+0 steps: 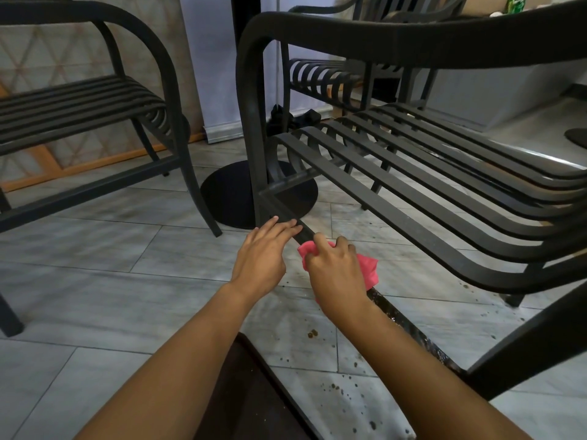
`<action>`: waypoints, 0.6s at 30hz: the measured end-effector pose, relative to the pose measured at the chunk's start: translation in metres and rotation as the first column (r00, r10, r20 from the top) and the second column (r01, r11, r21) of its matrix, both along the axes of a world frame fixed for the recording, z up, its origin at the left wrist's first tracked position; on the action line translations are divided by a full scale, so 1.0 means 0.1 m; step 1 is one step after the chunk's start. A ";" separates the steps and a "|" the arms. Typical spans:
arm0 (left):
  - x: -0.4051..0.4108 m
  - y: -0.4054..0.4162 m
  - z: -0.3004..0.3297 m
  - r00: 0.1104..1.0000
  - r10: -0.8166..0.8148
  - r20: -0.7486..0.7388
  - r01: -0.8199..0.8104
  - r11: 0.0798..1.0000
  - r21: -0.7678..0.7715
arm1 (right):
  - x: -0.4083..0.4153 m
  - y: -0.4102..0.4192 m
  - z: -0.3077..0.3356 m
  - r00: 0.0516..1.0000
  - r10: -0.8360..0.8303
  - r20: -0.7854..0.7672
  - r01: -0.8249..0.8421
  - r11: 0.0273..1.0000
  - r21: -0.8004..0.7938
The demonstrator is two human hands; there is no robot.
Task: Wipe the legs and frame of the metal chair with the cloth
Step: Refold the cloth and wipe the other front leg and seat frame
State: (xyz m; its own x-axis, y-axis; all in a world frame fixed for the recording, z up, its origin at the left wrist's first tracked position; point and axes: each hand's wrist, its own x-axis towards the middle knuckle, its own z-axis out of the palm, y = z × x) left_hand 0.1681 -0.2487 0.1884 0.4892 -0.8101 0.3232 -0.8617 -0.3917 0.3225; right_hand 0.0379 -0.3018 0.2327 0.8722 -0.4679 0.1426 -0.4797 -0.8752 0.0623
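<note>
Low view under a dark metal chair (413,173) filling the centre & right of frame: slatted seat, arched armrest across the top, front leg standing at centre. A low side rail (409,328) of the frame runs diagonally from that leg down toward the lower right, just above the floor.

Right hand (336,271) at centre frame grips a pink cloth (370,265) bunched around the rail, fingers curled over the cloth w/ knuckles up; cloth sticks out upper left & right of the hand. Left hand (263,252) just beside it to the left, fingers straight & pressed together, tips resting on the rail a bit up from the cloth, near the leg. Both forearms come in from the bottom of frame.

Rail section lower right of the cloth looks speckled w/ grime. Grey tile floor (95,281) has dark specks & spots at lower centre/right, below the rail.

Second similar chair (95,115) at left of frame, third one at upper centre behind. Black round pedestal base (228,198) on the floor at centre, its post going up behind the chair leg. Green can (516,3) at top right, partly cut off.
</note>
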 end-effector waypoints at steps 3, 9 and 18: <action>0.00 0.00 -0.01 1.000 0.007 -0.001 -0.007 1.000 -0.002 | -0.04 0.00 -0.02 1.000 0.000 0.030 0.000 1.000 -0.003; -0.02 0.00 0.01 1.000 0.005 -0.018 -0.005 1.000 -0.003 | -0.10 0.01 -0.04 0.999 -0.008 0.034 0.009 1.000 -0.022; -0.03 0.01 0.02 0.999 0.002 -0.033 -0.002 1.000 -0.004 | -0.21 0.01 -0.04 0.999 0.030 0.013 -0.030 1.000 0.005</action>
